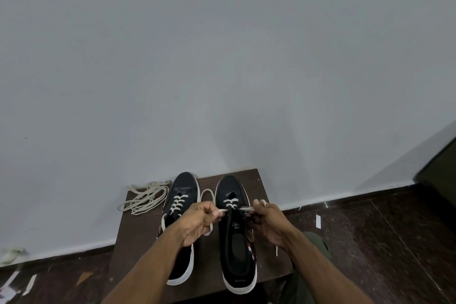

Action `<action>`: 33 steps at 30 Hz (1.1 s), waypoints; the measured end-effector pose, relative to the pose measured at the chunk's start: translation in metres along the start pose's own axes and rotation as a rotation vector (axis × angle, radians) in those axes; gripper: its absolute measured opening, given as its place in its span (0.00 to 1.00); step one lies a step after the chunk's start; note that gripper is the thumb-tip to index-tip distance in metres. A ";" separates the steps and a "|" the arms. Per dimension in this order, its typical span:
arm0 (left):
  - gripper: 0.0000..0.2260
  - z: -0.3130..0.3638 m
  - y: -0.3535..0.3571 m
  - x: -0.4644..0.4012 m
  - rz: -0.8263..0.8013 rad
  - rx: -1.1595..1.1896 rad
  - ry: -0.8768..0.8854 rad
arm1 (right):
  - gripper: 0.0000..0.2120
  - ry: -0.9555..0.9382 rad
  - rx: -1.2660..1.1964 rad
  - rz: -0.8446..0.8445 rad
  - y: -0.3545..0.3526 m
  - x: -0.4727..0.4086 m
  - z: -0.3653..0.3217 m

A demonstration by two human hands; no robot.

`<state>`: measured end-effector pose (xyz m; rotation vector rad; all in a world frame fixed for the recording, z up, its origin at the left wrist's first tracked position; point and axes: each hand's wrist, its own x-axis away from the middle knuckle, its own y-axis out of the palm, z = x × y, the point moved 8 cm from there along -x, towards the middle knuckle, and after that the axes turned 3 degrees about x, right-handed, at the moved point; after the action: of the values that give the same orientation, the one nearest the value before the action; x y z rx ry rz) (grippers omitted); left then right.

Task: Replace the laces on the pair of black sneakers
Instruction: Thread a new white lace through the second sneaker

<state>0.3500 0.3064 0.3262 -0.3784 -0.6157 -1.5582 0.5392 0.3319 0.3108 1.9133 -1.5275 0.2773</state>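
Two black sneakers with white soles stand side by side on a small dark wooden table [138,237], toes pointing to the wall. The left sneaker [181,190] is laced over several rows with a cream lace. The right sneaker [233,242] has cream lace [230,202] crossed only through its lowest eyelets. My left hand [197,223] pinches one end of that lace at the shoe's left side. My right hand [267,223] pinches the other end at the right side. A loop of the same lace [207,192] lies between the shoes.
A loose bundle of cream laces [145,198] lies on the table's far left corner, partly over the edge. A pale wall rises right behind the table. Dark floor with paper scraps [318,221] surrounds it. A dark cabinet [439,168] stands at the right.
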 end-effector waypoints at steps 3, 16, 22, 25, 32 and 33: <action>0.14 -0.002 -0.005 0.002 -0.005 -0.007 -0.006 | 0.09 0.003 0.017 -0.067 0.007 0.003 -0.001; 0.08 0.062 0.028 0.025 0.282 -0.571 0.562 | 0.03 -0.267 0.598 0.107 0.033 0.030 -0.090; 0.10 0.045 0.024 0.023 0.319 -0.586 0.504 | 0.09 -0.225 1.471 0.248 0.011 0.023 -0.054; 0.07 0.035 0.022 0.025 0.302 -0.648 0.506 | 0.11 -0.116 1.603 0.159 0.002 0.022 -0.016; 0.07 0.015 0.025 0.026 0.188 -0.690 0.451 | 0.13 -0.208 1.753 0.155 -0.002 0.019 0.009; 0.08 0.016 0.026 0.026 0.189 -0.696 0.447 | 0.11 -0.218 1.671 0.181 -0.005 0.019 0.005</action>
<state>0.3712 0.2950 0.3581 -0.5626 0.3203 -1.5698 0.5480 0.3144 0.3150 2.9598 -1.7025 1.9541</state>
